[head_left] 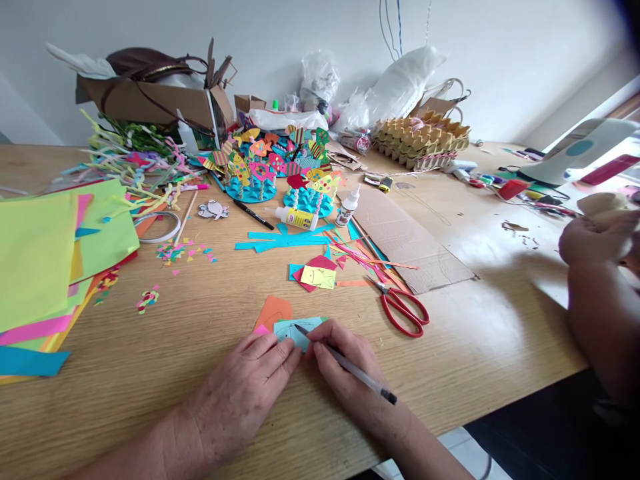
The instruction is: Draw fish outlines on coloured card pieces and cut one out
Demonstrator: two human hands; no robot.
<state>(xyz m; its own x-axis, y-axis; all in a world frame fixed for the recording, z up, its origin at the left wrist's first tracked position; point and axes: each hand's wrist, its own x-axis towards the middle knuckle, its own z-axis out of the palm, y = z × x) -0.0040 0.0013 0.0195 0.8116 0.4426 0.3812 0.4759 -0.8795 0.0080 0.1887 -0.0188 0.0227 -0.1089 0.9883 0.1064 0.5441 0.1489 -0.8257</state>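
Observation:
A small light-blue paper piece [286, 327] with a drawn outline, a fish shape by its look, lies on the table in front of me. Across its lower left edge rests my left hand [263, 373], fingers laid flat and holding the paper down. My right hand [345, 363] is closed round a pen [357, 373] with a clear barrel and black end; its tip touches the blue paper. Orange paper [274, 312] and a bit of pink paper [262, 329] show from beneath. Just beyond lies a yellow paper piece [319, 277] with a drawn fish, on red paper [314, 263].
Red-handled scissors [405, 310] lie right of my hands, near a cardboard sheet [407, 240]. Glue bottles [296, 218], a black marker [254, 215] and decorated paper fish [260, 170] on blue bases are further back. Coloured sheets [37, 260] stack left. Another person's hand [595, 237] is at right.

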